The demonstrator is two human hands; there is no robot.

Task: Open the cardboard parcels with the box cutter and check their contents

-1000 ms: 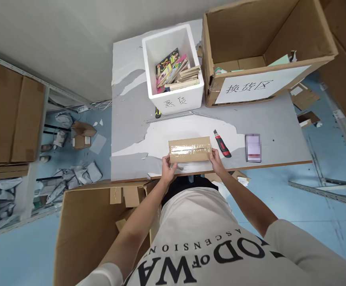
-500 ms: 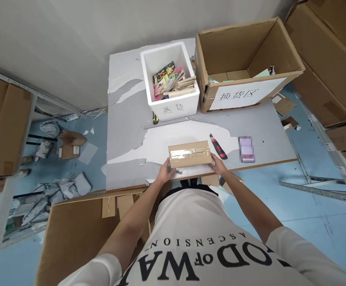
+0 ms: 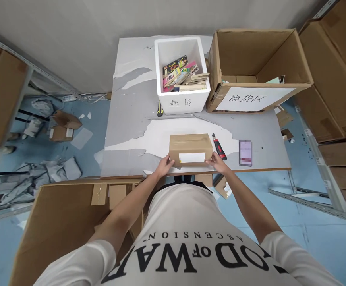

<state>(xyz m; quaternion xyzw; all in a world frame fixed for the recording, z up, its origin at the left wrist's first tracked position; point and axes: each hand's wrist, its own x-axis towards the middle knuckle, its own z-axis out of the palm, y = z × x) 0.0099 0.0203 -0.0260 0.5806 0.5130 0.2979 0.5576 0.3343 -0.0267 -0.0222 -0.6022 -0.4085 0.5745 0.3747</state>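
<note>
Small cardboard parcel (image 3: 190, 149) on table edge — left hand (image 3: 164, 167), right hand (image 3: 217, 163) gripping its ends, fingers curled

Both bare arms reach forward, the left hand (image 3: 164, 166) and right hand (image 3: 219, 163) pressing opposite ends of the small cardboard box (image 3: 190, 149).

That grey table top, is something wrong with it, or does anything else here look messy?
Yes. The table has its grey surface layer peeled away in ragged white patches around the small cardboard box held between the left hand and right hand. Crumpled wrappers litter the floor to the left.
</note>
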